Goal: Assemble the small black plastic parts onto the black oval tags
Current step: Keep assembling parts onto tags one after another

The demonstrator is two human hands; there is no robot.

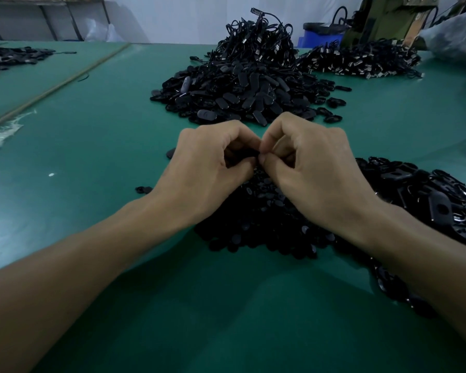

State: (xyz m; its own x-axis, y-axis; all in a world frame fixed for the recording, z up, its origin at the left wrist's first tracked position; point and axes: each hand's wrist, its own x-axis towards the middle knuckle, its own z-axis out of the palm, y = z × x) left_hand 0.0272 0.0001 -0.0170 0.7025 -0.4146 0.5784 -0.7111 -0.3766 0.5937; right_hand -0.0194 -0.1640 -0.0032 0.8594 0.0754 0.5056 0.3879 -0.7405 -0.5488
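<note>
Black small plastic piece [249, 154] pinched between fingertips of left hand [210, 168] and right hand [311, 168], both grips pressed together on it, above heap of small black plastic parts [264, 219]. Black oval tags pile [242, 92] beyond on green counter [92, 146].

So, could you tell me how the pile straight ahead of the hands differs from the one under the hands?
The far pile is heaped tall, with looped cords on top; the near pile lies low and flat. The far pile holds elongated ovals, the near pile smaller rounded pieces. The far pile stands clear of both hands; the near pile is partly covered by them. Both are black, on the green table.
</note>
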